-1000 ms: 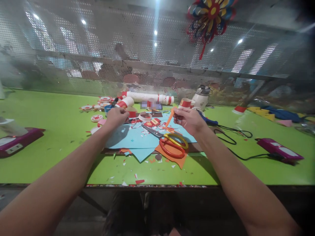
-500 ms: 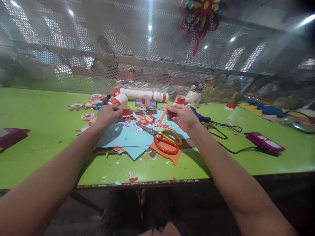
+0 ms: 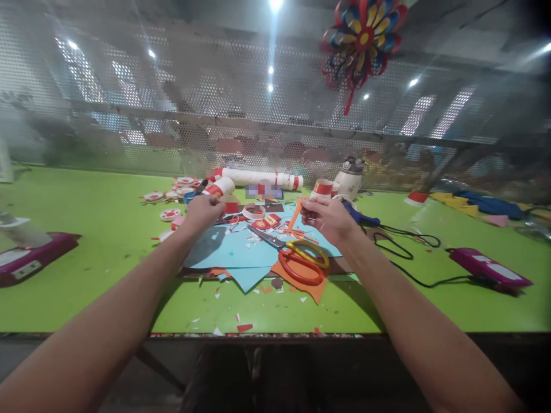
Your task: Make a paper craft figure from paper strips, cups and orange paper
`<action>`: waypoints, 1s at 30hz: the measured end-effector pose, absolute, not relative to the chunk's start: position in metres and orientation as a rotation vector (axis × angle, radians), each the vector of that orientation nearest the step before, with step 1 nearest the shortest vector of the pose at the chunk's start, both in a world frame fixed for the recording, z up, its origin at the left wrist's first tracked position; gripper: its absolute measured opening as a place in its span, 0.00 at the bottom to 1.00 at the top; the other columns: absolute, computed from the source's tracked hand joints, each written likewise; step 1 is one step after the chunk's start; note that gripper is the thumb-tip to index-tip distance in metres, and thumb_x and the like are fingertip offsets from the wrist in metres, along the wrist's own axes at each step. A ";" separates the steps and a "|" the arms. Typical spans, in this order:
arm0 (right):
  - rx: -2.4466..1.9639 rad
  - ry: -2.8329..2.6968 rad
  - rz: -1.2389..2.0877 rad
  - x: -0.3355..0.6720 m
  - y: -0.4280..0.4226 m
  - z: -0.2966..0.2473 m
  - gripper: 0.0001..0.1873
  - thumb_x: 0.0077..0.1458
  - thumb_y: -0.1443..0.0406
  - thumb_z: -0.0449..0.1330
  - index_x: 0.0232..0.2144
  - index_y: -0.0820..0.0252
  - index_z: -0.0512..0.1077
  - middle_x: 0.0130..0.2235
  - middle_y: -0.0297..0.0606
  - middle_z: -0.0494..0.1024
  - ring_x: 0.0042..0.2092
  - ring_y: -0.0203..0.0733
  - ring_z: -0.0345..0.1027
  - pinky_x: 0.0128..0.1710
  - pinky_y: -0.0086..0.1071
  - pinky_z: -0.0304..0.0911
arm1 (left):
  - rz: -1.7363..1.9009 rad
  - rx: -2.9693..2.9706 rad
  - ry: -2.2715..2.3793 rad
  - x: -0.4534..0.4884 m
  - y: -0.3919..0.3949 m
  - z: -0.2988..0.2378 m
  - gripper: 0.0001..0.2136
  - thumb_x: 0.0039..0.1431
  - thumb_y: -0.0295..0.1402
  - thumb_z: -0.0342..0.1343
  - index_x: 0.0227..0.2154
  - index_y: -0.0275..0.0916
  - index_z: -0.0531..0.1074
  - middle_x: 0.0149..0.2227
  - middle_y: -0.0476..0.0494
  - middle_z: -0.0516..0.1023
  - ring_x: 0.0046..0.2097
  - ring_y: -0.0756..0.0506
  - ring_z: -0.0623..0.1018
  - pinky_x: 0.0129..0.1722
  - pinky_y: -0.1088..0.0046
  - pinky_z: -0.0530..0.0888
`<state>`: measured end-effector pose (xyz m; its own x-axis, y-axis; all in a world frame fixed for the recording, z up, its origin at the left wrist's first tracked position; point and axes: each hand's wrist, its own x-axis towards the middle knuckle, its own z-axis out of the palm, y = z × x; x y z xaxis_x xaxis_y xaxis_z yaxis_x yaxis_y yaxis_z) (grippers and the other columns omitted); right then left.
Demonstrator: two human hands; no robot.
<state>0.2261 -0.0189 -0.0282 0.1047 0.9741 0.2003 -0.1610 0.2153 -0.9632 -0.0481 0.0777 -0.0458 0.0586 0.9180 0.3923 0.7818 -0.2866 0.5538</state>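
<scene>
My right hand [image 3: 326, 217] pinches an orange paper strip [image 3: 295, 214], which hangs tilted over light blue paper [image 3: 232, 246]. My left hand [image 3: 205, 210] is closed above the left part of that paper; whatever its fingertips hold, if anything, is too small to make out. Between the hands lie scissors [image 3: 303, 261] with one red and one yellow handle, their blades pointing up and left. Beneath the handles is an orange paper piece [image 3: 316, 291]. A white paper ring [image 3: 253, 211] and red-and-gold paper pieces [image 3: 267, 221] rest on the blue paper among small scraps.
Behind lies a long white tube with red bands [image 3: 253, 178]. A jug-like bottle [image 3: 349, 179] stands at the back right, near a blue-handled tool [image 3: 359, 215] with a black cord. Purple power strips [image 3: 488, 268] lie at both sides. Round white-and-red pieces [image 3: 171, 215] sit left.
The head view has shifted, so the table appears lower and farther right. Both hands keep nearly the same poses, the right still pinching the orange paper strip.
</scene>
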 end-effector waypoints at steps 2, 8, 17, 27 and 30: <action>-0.976 -1.108 1.070 0.226 -0.019 -0.028 0.11 0.37 0.64 0.69 0.21 0.64 0.72 0.22 0.34 0.71 0.25 0.33 0.62 0.27 0.31 0.59 | 1.037 2.133 1.733 -0.048 0.078 -0.046 0.12 0.45 0.35 0.48 0.19 0.36 0.74 0.21 0.42 0.76 0.28 0.44 0.75 0.27 0.73 0.65; -0.983 -1.095 1.068 0.225 -0.020 -0.027 0.11 0.36 0.64 0.70 0.21 0.64 0.72 0.22 0.34 0.71 0.25 0.33 0.62 0.27 0.30 0.60 | 1.029 2.112 1.722 -0.048 0.080 -0.048 0.11 0.44 0.36 0.49 0.19 0.36 0.74 0.21 0.43 0.76 0.28 0.44 0.75 0.26 0.73 0.65; -0.966 -1.095 1.046 0.224 -0.021 -0.025 0.12 0.37 0.62 0.70 0.21 0.64 0.71 0.22 0.33 0.70 0.25 0.32 0.61 0.26 0.30 0.59 | 1.028 2.107 1.717 -0.049 0.082 -0.050 0.11 0.45 0.37 0.49 0.19 0.38 0.74 0.21 0.43 0.77 0.27 0.44 0.75 0.25 0.73 0.64; -0.914 -1.072 1.028 0.225 -0.018 -0.028 0.16 0.36 0.61 0.70 0.21 0.61 0.67 0.13 0.22 0.56 0.16 0.25 0.45 0.15 0.25 0.41 | 1.038 2.135 1.688 -0.049 0.080 -0.050 0.10 0.44 0.36 0.49 0.18 0.38 0.73 0.20 0.44 0.76 0.27 0.44 0.74 0.27 0.71 0.64; -0.906 -1.067 1.020 0.225 -0.019 -0.026 0.17 0.35 0.61 0.71 0.21 0.61 0.66 0.13 0.19 0.53 0.15 0.24 0.41 0.14 0.24 0.35 | 1.048 2.134 1.689 -0.048 0.078 -0.049 0.10 0.44 0.35 0.49 0.18 0.38 0.73 0.19 0.45 0.75 0.27 0.44 0.74 0.27 0.71 0.63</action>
